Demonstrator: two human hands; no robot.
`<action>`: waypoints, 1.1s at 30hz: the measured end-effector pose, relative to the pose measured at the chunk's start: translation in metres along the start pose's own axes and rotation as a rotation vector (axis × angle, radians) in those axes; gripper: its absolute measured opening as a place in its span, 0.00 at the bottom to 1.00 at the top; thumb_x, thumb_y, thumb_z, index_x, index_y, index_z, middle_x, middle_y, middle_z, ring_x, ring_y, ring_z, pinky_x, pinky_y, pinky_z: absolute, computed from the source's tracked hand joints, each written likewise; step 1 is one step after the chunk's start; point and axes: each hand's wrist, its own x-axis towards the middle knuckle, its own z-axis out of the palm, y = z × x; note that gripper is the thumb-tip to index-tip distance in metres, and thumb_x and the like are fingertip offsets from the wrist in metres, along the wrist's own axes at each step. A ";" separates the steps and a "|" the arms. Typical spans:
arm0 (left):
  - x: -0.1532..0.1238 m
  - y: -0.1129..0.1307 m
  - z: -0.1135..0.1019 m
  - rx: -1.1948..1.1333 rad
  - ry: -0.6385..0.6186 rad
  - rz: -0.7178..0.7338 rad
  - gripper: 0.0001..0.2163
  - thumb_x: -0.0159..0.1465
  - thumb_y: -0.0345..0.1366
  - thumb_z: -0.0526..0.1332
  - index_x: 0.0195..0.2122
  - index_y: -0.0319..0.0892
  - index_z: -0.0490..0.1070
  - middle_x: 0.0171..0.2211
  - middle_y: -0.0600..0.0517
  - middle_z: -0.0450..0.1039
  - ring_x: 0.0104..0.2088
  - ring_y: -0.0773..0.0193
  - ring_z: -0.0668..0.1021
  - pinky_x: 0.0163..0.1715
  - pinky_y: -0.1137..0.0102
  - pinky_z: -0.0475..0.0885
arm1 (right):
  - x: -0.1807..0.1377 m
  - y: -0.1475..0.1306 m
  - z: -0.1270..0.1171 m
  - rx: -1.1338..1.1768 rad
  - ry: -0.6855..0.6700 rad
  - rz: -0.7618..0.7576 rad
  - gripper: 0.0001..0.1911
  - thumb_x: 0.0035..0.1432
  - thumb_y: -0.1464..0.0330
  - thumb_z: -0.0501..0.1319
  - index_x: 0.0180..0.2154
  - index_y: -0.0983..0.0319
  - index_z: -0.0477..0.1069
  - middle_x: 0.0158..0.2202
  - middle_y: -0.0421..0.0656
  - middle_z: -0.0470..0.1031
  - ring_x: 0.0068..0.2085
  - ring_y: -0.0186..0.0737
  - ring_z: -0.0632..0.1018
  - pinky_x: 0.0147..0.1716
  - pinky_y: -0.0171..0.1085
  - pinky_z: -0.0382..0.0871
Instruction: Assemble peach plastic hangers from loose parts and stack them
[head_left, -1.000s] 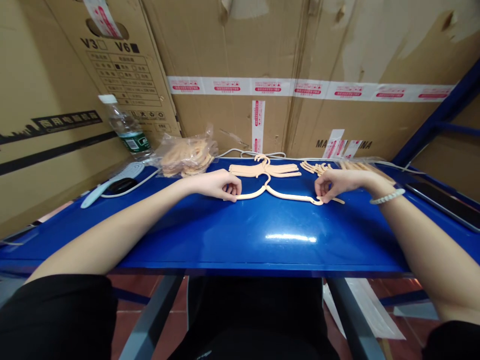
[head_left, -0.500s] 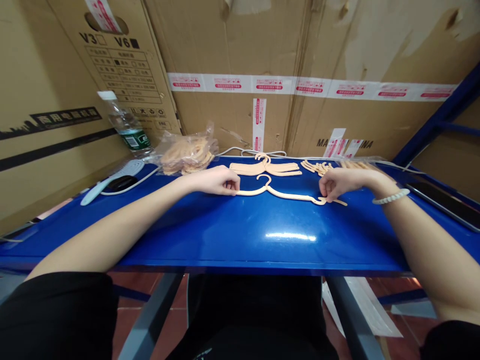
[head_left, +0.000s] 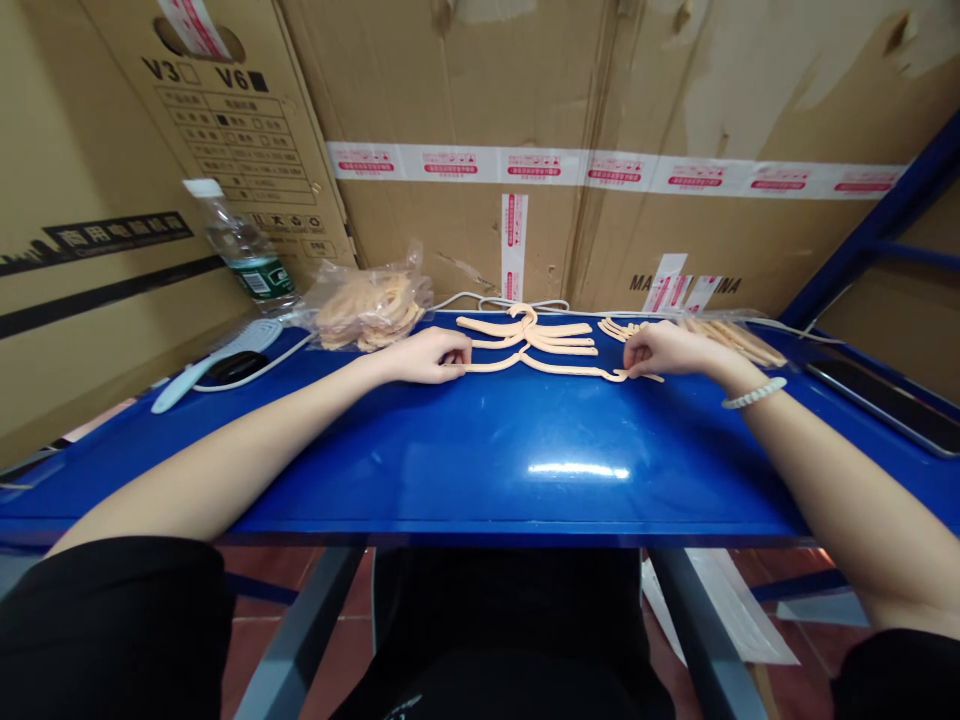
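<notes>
My left hand [head_left: 433, 355] pinches the left tip of a thin peach plastic hanger [head_left: 547, 366], and my right hand [head_left: 658, 351] pinches its right tip. The hanger lies flat on the blue table [head_left: 487, 450], its hook touching a small stack of the same hangers [head_left: 536, 333] just behind it. A white bead bracelet [head_left: 752, 393] sits on my right wrist.
A clear bag of peach parts [head_left: 369, 305] lies at the back left, beside a water bottle [head_left: 240, 250], a pale blue brush [head_left: 206, 363] and a white cable. Loose hanger pieces [head_left: 724, 338] lie at the back right, a dark tablet [head_left: 885, 405] farther right. Cardboard boxes [head_left: 525, 120] wall the back.
Both hands have slid the held hanger away from me, up against the stack at the back. The grip on both tips is unchanged.
</notes>
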 end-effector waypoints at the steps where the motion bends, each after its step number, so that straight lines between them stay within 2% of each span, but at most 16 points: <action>1: 0.000 -0.001 0.003 -0.010 0.017 0.006 0.05 0.58 0.34 0.59 0.32 0.40 0.73 0.26 0.52 0.73 0.26 0.66 0.73 0.27 0.73 0.66 | 0.000 0.001 0.000 0.006 0.002 -0.002 0.05 0.47 0.66 0.68 0.28 0.60 0.78 0.29 0.43 0.82 0.33 0.47 0.82 0.32 0.38 0.72; 3: 0.000 -0.003 0.009 -0.030 0.069 0.007 0.05 0.58 0.36 0.60 0.31 0.40 0.73 0.26 0.53 0.73 0.25 0.66 0.72 0.27 0.73 0.66 | -0.001 0.002 0.000 0.014 -0.005 -0.012 0.05 0.48 0.66 0.67 0.29 0.59 0.79 0.30 0.42 0.82 0.34 0.48 0.82 0.33 0.38 0.73; 5: 0.001 -0.005 0.016 -0.047 0.175 -0.029 0.08 0.61 0.39 0.60 0.31 0.40 0.73 0.25 0.53 0.72 0.24 0.66 0.71 0.27 0.72 0.65 | -0.002 0.003 -0.003 -0.008 0.017 -0.025 0.05 0.51 0.66 0.65 0.30 0.59 0.80 0.31 0.42 0.83 0.35 0.47 0.82 0.34 0.37 0.74; 9: 0.004 -0.012 0.026 -0.059 0.436 -0.144 0.11 0.65 0.40 0.56 0.32 0.40 0.72 0.27 0.52 0.73 0.25 0.66 0.71 0.28 0.71 0.66 | -0.008 0.004 -0.012 -0.088 0.179 -0.005 0.09 0.56 0.68 0.61 0.35 0.59 0.81 0.31 0.42 0.83 0.34 0.46 0.82 0.34 0.37 0.73; 12: 0.005 -0.019 0.029 -0.040 0.514 -0.174 0.08 0.64 0.38 0.56 0.34 0.40 0.72 0.29 0.51 0.74 0.28 0.63 0.74 0.32 0.69 0.69 | -0.010 0.005 -0.016 -0.121 0.268 0.029 0.10 0.57 0.69 0.60 0.36 0.59 0.81 0.30 0.40 0.83 0.34 0.45 0.82 0.35 0.38 0.74; 19: 0.005 -0.030 0.032 0.018 0.518 -0.195 0.09 0.58 0.29 0.55 0.37 0.41 0.73 0.37 0.48 0.76 0.34 0.60 0.77 0.34 0.67 0.73 | -0.008 0.018 -0.016 -0.314 0.432 0.124 0.11 0.59 0.68 0.59 0.36 0.60 0.82 0.34 0.45 0.84 0.36 0.49 0.82 0.36 0.40 0.72; 25: 0.006 -0.037 0.035 -0.006 0.505 -0.223 0.10 0.59 0.29 0.56 0.39 0.41 0.74 0.41 0.47 0.77 0.40 0.58 0.78 0.40 0.64 0.76 | -0.005 0.029 -0.014 -0.343 0.394 0.191 0.12 0.60 0.67 0.59 0.39 0.58 0.82 0.37 0.44 0.84 0.40 0.50 0.82 0.37 0.40 0.73; 33: 0.006 -0.039 0.036 -0.060 0.435 -0.275 0.11 0.62 0.31 0.59 0.45 0.41 0.76 0.45 0.47 0.80 0.45 0.57 0.80 0.49 0.61 0.76 | -0.007 0.017 -0.012 -0.323 0.400 0.244 0.12 0.62 0.65 0.59 0.41 0.58 0.81 0.39 0.46 0.84 0.41 0.53 0.82 0.34 0.41 0.72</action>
